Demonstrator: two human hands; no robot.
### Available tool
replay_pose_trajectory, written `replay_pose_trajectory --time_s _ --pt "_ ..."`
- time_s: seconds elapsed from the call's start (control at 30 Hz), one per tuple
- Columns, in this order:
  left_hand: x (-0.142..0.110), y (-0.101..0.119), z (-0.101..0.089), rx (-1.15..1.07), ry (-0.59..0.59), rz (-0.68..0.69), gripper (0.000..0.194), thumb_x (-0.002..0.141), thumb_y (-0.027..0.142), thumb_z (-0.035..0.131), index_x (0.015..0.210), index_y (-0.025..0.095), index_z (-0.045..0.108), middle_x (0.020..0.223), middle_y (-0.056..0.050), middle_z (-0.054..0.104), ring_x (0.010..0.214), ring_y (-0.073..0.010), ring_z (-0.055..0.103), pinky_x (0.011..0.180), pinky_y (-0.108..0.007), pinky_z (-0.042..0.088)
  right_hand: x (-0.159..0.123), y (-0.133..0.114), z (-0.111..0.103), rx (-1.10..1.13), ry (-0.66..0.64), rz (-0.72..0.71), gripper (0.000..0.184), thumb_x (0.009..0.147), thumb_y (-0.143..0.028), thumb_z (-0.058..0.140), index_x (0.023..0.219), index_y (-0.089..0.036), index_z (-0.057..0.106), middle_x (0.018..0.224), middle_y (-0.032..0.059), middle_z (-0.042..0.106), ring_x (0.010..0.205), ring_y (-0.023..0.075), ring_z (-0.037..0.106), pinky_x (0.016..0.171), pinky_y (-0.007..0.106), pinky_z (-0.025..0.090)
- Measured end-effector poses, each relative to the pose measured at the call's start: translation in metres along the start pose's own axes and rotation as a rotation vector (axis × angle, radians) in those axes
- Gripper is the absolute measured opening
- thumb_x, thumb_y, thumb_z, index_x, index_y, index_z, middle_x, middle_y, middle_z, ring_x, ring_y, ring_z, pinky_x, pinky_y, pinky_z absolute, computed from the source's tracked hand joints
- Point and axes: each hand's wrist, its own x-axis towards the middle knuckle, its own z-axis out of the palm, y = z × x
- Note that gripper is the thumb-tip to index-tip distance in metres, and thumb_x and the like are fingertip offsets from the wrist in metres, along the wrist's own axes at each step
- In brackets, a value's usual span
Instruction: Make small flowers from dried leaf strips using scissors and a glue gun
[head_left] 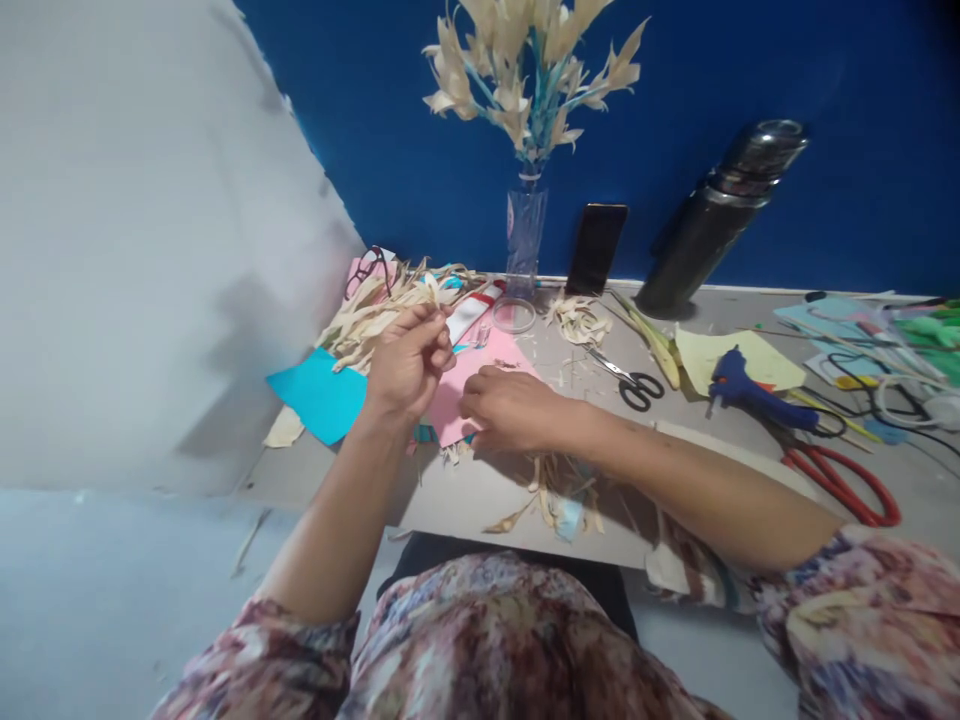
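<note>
My left hand (411, 362) is raised over the left part of the table with its fingers pinched. A small pale strip of dried husk (431, 288) shows at its fingertips. Lower and to the right, my right hand (514, 408) reaches over a pink sheet of paper (450, 405), fingers curled downward; anything inside them is hidden. A bundle of dried husks (352, 320) lies behind my left hand, and a bright blue sheet (319, 395) is beside it. Small dark bits (508, 365) rest on the pink sheet just beyond my right hand.
At the wall stand a clear vase (526, 235) of husk flowers (540, 70), a phone (596, 250) and a leaning dark flask (712, 225). To the right lie black-handled scissors (634, 385), a blue glue gun (757, 392) and red-handled scissors (844, 485).
</note>
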Motion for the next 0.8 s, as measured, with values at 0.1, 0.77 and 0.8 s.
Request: replay_pose_trajectory --time_s 0.1,0.77,0.8 --pt "-0.002 0.004 -0.007 0.01 0.022 0.009 0.021 0.067 0.015 0.074 0.076 0.017 0.055 0.061 0.006 0.056 0.043 -0.0033 0.041 0.042 -0.017 0.03 0.009 -0.002 0.017 -0.043 -0.013 -0.004 0.036 0.081 -0.042 0.077 0.105 -0.016 0.068 0.109 0.0134 0.064 0.105 0.0295 0.051 0.082 0.036 0.04" --pt "-0.01 -0.024 -0.036 0.032 0.201 -0.151 0.027 0.061 0.025 0.083 0.077 0.014 0.065 0.07 0.001 0.062 0.062 -0.0095 0.059 0.06 -0.022 0.049 0.049 0.073 -0.015 0.121 0.022 0.547 0.021 0.086 -0.024 0.058 0.097 -0.018 0.076 0.107 0.0109 0.076 0.098 0.0233 0.068 0.073 0.026 0.043" --pt "-0.012 -0.028 -0.036 0.018 0.216 -0.183 0.028 0.06 0.025 0.083 0.079 0.014 0.066 0.071 0.001 0.063 0.063 -0.0101 0.06 0.061 -0.023 0.05 0.062 0.082 -0.016 0.131 0.015 0.573 0.022 0.085 -0.022 0.059 0.097 -0.016 0.076 0.105 0.0125 0.076 0.098 0.0232 0.068 0.073 0.025 0.044"
